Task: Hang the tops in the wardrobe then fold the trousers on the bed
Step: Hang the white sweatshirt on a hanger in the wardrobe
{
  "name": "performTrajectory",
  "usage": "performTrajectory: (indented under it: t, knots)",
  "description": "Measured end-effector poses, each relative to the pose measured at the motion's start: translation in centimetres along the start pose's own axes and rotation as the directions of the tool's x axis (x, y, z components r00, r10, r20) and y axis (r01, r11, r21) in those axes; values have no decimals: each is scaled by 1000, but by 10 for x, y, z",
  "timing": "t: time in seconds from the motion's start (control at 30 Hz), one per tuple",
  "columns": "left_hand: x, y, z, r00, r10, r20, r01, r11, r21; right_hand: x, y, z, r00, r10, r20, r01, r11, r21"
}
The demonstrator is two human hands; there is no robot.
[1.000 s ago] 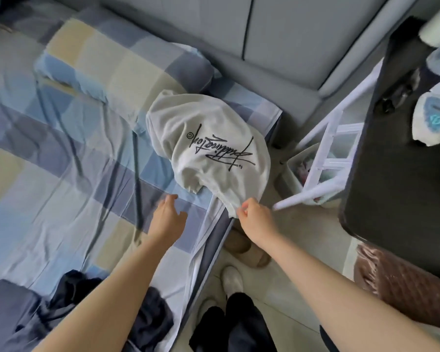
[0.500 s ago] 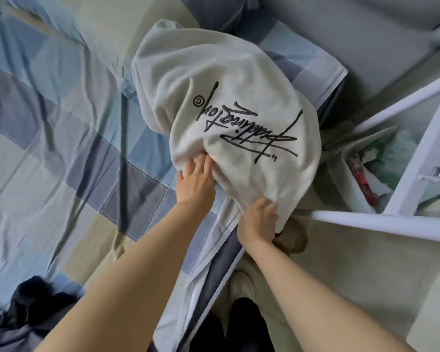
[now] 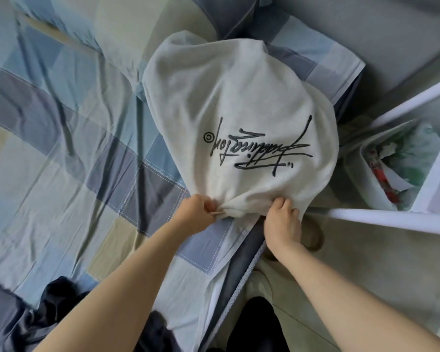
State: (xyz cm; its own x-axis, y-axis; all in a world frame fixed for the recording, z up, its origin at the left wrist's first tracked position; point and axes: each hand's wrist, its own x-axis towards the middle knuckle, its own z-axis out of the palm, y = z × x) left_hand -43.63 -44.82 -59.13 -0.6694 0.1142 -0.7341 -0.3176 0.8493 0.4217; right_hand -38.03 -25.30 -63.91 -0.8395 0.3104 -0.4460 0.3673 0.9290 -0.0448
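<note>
My left hand (image 3: 197,214) pinches the bunched hem of the white T-shirt (image 3: 236,123), and my right hand (image 3: 282,219) curls its fingers over the same hem. The shirt, its black script print upside down, lies on the checked bedsheet (image 3: 61,148) at the bed's edge, partly over a pillow (image 3: 142,29). Dark trousers (image 3: 48,313) lie crumpled nearer me.

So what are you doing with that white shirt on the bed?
A person is picking up the white top with black writing, which lies on the checked bed sheet near the bed's edge. The left hand and the right hand both grip its near hem, bunching the cloth. It is not hung up yet. Dark clothes wait on the bed near the person.
</note>
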Motion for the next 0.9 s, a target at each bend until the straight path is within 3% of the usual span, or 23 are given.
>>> performTrajectory:
  t: [0.13,0.27,0.43,0.6,0.67,0.8,0.9]
  knots:
    - [-45,-19,-4,997,-42,68,58,964,-259,-7,13,-20,998,-17,65,8,990,144]
    - [-98,-23,-26,986,-141,-94,76,862,-501,-46,11,-68,994,10,107,-59,884,463]
    - [-182,5,-90,946,-196,-258,-75,642,-763,-127,-11,-185,996,-3,-84,68,611,789]
    - [-291,68,-168,898,-261,-355,-253,355,-900,-215,-29,-314,956,-90,-280,289,462,838]
    - [-337,88,-195,902,-232,-364,-286,312,-906,-251,-31,-360,935,-116,-336,352,445,824]
    - [-446,122,-239,901,135,-411,-423,477,-770,-335,-19,-442,936,-76,-345,350,338,874]
    - [-504,139,-259,837,335,-433,-540,634,-554,-392,-4,-494,974,-50,-222,220,-36,975]
